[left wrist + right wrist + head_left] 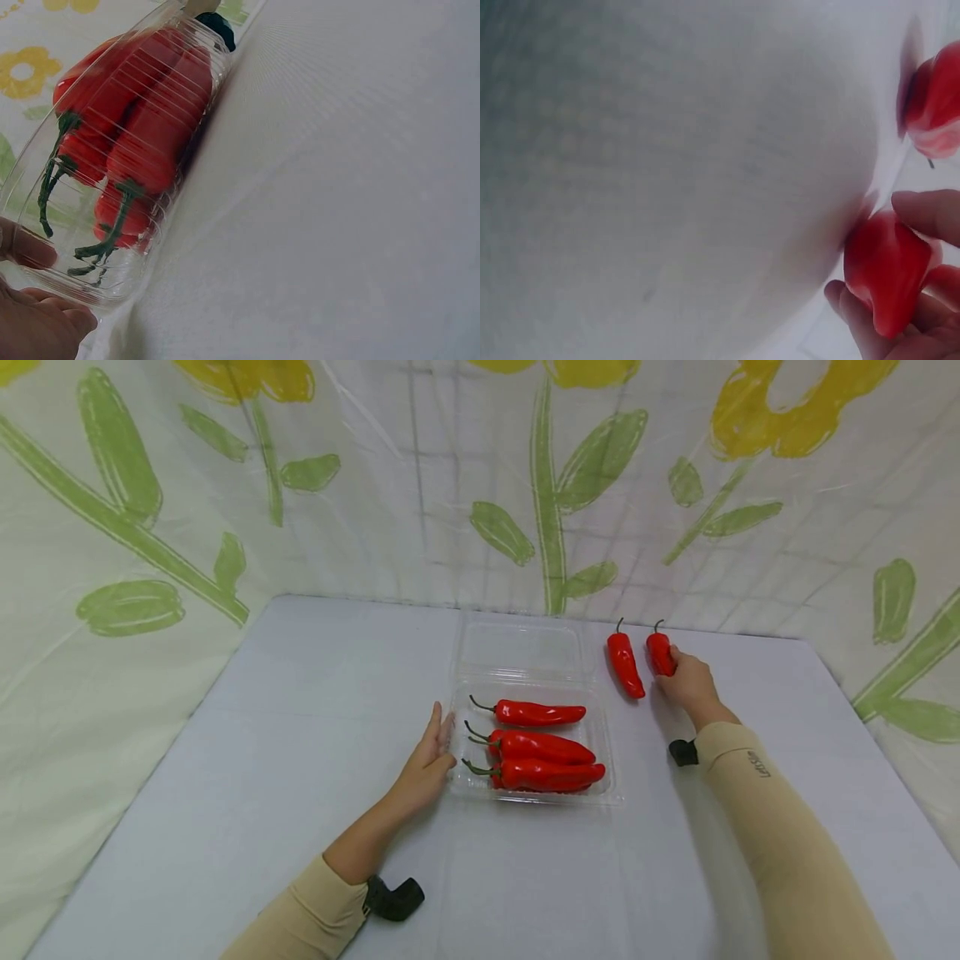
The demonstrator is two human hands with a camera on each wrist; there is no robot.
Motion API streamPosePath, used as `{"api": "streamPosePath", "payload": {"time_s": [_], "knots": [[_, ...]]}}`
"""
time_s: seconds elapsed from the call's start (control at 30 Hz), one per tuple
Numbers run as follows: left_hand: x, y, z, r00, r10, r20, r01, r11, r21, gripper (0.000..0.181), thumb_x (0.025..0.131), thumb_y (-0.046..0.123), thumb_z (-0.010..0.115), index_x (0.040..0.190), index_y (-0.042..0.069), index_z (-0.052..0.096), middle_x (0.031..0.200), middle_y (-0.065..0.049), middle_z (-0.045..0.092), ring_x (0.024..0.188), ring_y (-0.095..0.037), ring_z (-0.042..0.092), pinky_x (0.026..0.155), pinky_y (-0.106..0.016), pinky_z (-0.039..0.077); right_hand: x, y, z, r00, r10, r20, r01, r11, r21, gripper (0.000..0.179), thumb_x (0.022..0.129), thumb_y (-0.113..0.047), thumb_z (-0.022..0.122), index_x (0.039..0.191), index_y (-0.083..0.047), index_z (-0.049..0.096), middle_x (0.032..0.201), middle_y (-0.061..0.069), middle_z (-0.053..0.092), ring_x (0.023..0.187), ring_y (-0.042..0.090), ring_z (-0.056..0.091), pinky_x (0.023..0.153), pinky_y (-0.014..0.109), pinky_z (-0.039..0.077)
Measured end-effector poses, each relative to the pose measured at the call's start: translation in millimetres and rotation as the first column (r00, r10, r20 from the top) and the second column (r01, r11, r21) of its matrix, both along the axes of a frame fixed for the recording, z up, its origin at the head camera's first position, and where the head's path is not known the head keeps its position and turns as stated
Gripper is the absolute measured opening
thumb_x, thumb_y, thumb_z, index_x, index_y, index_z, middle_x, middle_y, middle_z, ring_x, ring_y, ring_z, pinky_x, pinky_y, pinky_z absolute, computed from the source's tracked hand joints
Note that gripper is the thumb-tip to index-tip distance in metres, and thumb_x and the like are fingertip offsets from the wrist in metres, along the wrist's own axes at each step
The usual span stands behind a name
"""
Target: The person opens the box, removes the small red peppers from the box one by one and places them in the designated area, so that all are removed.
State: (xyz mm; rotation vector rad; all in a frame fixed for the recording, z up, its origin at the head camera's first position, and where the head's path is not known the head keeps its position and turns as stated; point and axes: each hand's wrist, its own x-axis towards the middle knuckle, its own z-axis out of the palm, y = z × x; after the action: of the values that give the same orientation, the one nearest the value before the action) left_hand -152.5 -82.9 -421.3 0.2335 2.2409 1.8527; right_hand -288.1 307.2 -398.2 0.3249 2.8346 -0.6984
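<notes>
My left hand [422, 768] holds the left edge of an open clear plastic container [609, 789], thumb near the front corner. Several red chili peppers [536, 713] lie crosswise in the container, green stems to the left; the front ones are stacked. In the left wrist view, their stems [120, 221] show through the ribbed wall beside my fingers. My right hand [688, 683] pinches a red chili pepper [658, 652] at the table's back right, its stem pointing away. Fingers and thumb flank its tip [892, 274] in the right wrist view. Another chili pepper [625, 664] lies just left.
The container's lid [521, 647] is folded back flat toward the rear of the white table [315, 693]. A flowered cloth [390, 527] hangs behind the table's back edge and continues along both sides. Black wrist straps sit on both forearms.
</notes>
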Motion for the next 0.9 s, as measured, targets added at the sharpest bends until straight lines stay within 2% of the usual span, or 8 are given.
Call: {"api": "streamPosePath", "payload": {"time_s": [0.13, 0.23, 0.47, 0.63, 0.77, 0.9], "knots": [[0.0, 0.1, 1.4, 1.0, -0.001, -0.003, 0.001, 1.0, 0.004, 0.077, 0.084, -0.006, 0.031, 0.149, 0.003, -0.008, 0.156, -0.016, 0.012, 0.145, -0.025, 0.006, 0.116, -0.047, 0.003, 0.4, 0.4, 1.5, 0.999, -0.024, 0.028, 0.024, 0.999, -0.03, 0.079, 0.092, -0.021, 0.049, 0.146, 0.004, -0.003, 0.146, 0.034, 0.019, 0.13, 0.049, 0.027, 0.103, 0.057, 0.032], [0.0, 0.1, 2.1, 1.0, -0.003, -0.003, 0.003, 1.0, 0.005, 0.077, 0.084, -0.006, 0.031, 0.149, 0.003, -0.008, 0.156, -0.016, 0.011, 0.145, -0.025, 0.006, 0.116, -0.047, 0.003, 0.7, 1.2, 2.9, 0.999, -0.024, 0.031, 0.025, 0.999, -0.035, 0.078, 0.092, -0.023, 0.047, 0.145, 0.007, -0.002, 0.147, 0.034, 0.017, 0.131, 0.049, 0.026, 0.104, 0.057, 0.031], [0.5, -0.1, 3.3, 1.0, -0.003, -0.001, 0.003, 1.0, 0.003, 0.077, 0.084, -0.006, 0.031, 0.149, 0.004, -0.008, 0.156, -0.016, 0.011, 0.145, -0.026, 0.005, 0.116, -0.048, 0.002, 0.6, -0.9, 1.2, 1.0, -0.008, 0.009, 0.009, 1.0, -0.006, 0.067, 0.093, -0.023, 0.043, 0.143, 0.012, 0.015, 0.132, 0.034, 0.039, 0.112, 0.042, 0.041, 0.099, 0.051, 0.042], [1.0, 0.1, 3.9, 1.0, -0.003, -0.001, 0.003, 1.0, 0.0, 0.077, 0.084, -0.006, 0.031, 0.148, 0.003, -0.009, 0.156, -0.016, 0.011, 0.145, -0.026, 0.005, 0.116, -0.048, 0.002, 1.0, -2.4, 0.1, 0.999, -0.042, 0.01, 0.042, 0.999, -0.002, 0.063, 0.093, -0.022, 0.046, 0.14, 0.013, 0.024, 0.125, 0.031, 0.045, 0.109, 0.04, 0.044, 0.096, 0.05, 0.045], [1.4, 0.4, 3.7, 1.0, -0.006, -0.001, 0.006, 1.0, -0.002, 0.077, 0.084, -0.006, 0.031, 0.148, 0.003, -0.009, 0.156, -0.017, 0.011, 0.145, -0.027, 0.005, 0.116, -0.048, 0.003, 1.4, -2.5, 0.4, 0.998, -0.063, 0.027, 0.063, 0.998, 0.001, 0.066, 0.093, -0.023, 0.046, 0.142, 0.012, 0.02, 0.131, 0.033, 0.041, 0.113, 0.042, 0.043, 0.099, 0.051, 0.043], [1.3, 0.6, 2.1, 1.0, -0.005, 0.006, 0.005, 1.0, -0.002, 0.076, 0.084, -0.006, 0.031, 0.149, 0.003, -0.009, 0.156, -0.016, 0.011, 0.145, -0.026, 0.005, 0.116, -0.049, 0.002, 3.3, -4.4, 4.1, 0.996, -0.08, 0.039, 0.08, 0.997, 0.001, 0.072, 0.093, -0.028, 0.045, 0.144, 0.01, 0.011, 0.14, 0.034, 0.031, 0.123, 0.045, 0.037, 0.101, 0.053, 0.039]]}}
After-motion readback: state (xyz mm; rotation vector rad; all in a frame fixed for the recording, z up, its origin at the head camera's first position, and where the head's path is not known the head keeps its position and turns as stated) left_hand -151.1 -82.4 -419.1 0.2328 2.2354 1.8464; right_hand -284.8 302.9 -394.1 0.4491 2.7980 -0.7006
